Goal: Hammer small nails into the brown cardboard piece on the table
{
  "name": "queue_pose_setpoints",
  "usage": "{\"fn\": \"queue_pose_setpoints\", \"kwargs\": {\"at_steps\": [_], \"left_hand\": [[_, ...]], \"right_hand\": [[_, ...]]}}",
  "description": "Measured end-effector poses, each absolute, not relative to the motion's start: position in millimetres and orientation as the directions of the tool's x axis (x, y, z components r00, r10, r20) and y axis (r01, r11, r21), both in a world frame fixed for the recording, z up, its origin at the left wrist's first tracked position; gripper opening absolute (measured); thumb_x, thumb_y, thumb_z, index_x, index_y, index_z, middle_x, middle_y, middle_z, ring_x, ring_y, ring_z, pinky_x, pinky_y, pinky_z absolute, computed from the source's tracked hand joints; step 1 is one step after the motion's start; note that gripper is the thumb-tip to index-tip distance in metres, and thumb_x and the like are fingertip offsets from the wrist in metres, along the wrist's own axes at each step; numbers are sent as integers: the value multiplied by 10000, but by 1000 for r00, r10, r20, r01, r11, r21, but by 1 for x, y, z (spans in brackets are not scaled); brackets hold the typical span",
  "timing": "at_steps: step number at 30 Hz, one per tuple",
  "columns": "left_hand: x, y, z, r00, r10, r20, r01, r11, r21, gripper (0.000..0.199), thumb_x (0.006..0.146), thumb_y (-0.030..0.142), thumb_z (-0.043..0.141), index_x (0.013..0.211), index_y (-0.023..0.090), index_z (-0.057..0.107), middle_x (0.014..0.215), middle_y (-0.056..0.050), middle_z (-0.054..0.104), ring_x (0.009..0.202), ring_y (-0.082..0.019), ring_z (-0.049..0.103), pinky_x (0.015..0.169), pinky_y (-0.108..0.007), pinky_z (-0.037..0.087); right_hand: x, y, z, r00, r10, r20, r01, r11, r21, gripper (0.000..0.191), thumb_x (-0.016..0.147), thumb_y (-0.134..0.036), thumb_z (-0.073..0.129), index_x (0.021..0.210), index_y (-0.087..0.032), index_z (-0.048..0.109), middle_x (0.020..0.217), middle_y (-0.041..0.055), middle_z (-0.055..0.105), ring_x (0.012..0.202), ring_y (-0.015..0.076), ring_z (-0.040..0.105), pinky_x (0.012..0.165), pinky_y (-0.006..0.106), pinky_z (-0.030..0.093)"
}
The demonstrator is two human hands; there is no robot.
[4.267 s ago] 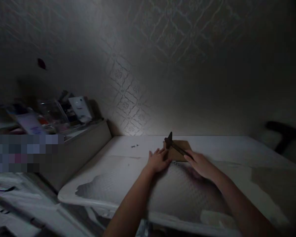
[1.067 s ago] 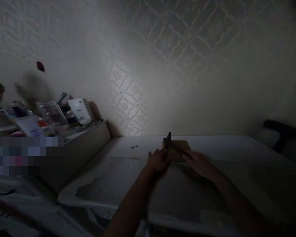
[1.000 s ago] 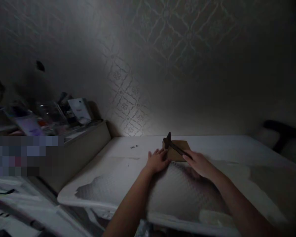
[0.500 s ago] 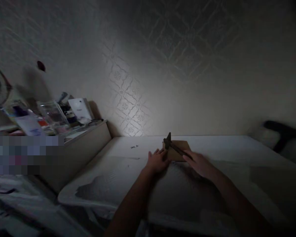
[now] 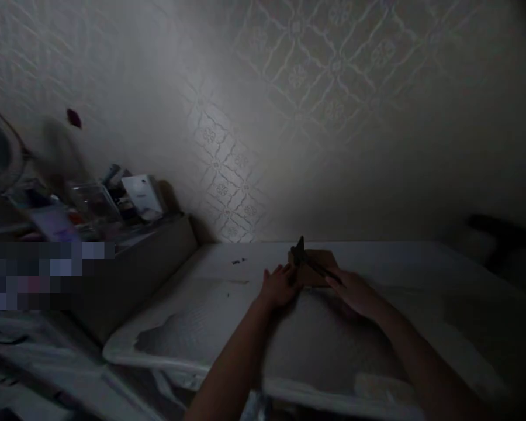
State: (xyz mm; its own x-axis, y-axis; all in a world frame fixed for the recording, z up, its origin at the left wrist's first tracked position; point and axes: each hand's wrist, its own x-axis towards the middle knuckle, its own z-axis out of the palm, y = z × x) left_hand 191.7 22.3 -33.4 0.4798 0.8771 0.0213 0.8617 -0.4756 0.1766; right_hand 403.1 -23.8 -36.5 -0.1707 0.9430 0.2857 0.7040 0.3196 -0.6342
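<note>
A brown board (image 5: 321, 264), wood or cardboard, lies on the white table near the wall. My right hand (image 5: 355, 291) is wrapped round the handle of a dark hammer (image 5: 318, 267). The hammer's head is above the board's left part, close to my left fingers; whether it touches the board I cannot tell. My left hand (image 5: 279, 286) rests at the board's left edge with its visible fingers spread. Its thumb side is dark, so anything small there is hidden.
The white table (image 5: 210, 263) has grey worn patches and small dark marks. At left, a raised cabinet (image 5: 149, 263) carries a white box (image 5: 142, 196), a clear organizer (image 5: 96, 204) and a round mirror (image 5: 0, 146). A dark object (image 5: 504, 231) stands at the right. Patterned wall rises behind.
The light on the table and objects has dimmed, while the upper wall pattern shows more clearly. Both hands, the hammer and the board stay in nearly the same place.
</note>
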Motion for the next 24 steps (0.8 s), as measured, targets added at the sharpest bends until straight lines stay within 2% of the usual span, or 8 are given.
{"fn": "queue_pose_setpoints", "kwargs": {"at_steps": [4, 11, 18, 24], "left_hand": [[192, 21, -32, 471, 882, 5, 867, -464, 183, 599, 892, 565, 263, 1418, 277, 278, 1507, -40, 241, 1369, -289, 211, 1057, -630, 129], [191, 22, -34, 476, 879, 30, 859, -472, 197, 588, 893, 560, 272, 1414, 288, 284, 1509, -33, 233, 1370, -290, 209, 1051, -638, 136], [192, 22, -34, 485, 874, 28, 856, -481, 188, 585, 894, 553, 273, 1410, 277, 285, 1510, -38, 231, 1369, -295, 210, 1040, -654, 148], [192, 21, -32, 474, 880, 26, 860, -469, 201, 579, 890, 556, 278, 1398, 280, 312, 1497, -32, 269, 1365, -284, 221, 1055, -633, 139]], "right_hand": [[404, -23, -38, -145, 947, 287, 715, 301, -631, 337, 893, -331, 373, 1121, -199, 583, 1030, 89, 673, 953, 234, 618, 826, 341, 453], [403, -24, -36, -152, 939, 309, 697, 324, -640, 369, 897, -359, 358, 1137, -181, 574, 1086, 105, 653, 983, 237, 609, 843, 341, 447], [403, -24, -36, -154, 947, 282, 698, 307, -648, 385, 894, -357, 353, 1145, -162, 571, 1013, 110, 674, 929, 247, 626, 812, 354, 458], [402, -24, -36, -148, 943, 297, 711, 311, -631, 357, 890, -347, 367, 1134, -194, 579, 1043, 90, 669, 952, 233, 619, 826, 334, 451]]}}
